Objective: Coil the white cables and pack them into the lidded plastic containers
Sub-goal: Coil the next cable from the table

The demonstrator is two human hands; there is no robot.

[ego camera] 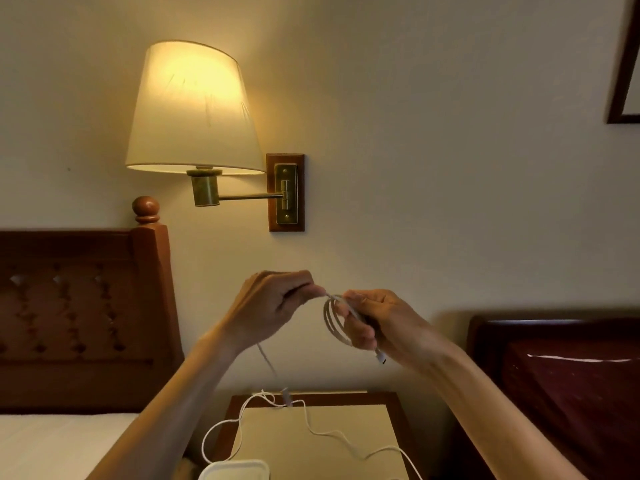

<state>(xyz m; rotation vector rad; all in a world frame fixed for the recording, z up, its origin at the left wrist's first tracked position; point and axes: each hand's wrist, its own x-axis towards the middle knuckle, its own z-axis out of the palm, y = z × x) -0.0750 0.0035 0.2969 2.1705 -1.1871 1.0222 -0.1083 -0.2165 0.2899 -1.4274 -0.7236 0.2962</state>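
Observation:
Both hands are raised in front of the wall, above the nightstand. My right hand (370,320) grips several loops of a white cable coil (333,320), with one plug end (381,357) sticking out below the fingers. My left hand (277,303) pinches the same cable just left of the coil; its free length hangs blurred behind my left wrist down to the nightstand. A second white cable (322,432) lies loose across the nightstand top (346,414). The corner of a white plastic container (235,470) shows at the bottom edge.
A lit wall lamp (194,109) on a brass arm hangs above left of my hands. A wooden headboard (86,306) and white bedding (62,441) are on the left. A dark red headboard (571,375) stands on the right.

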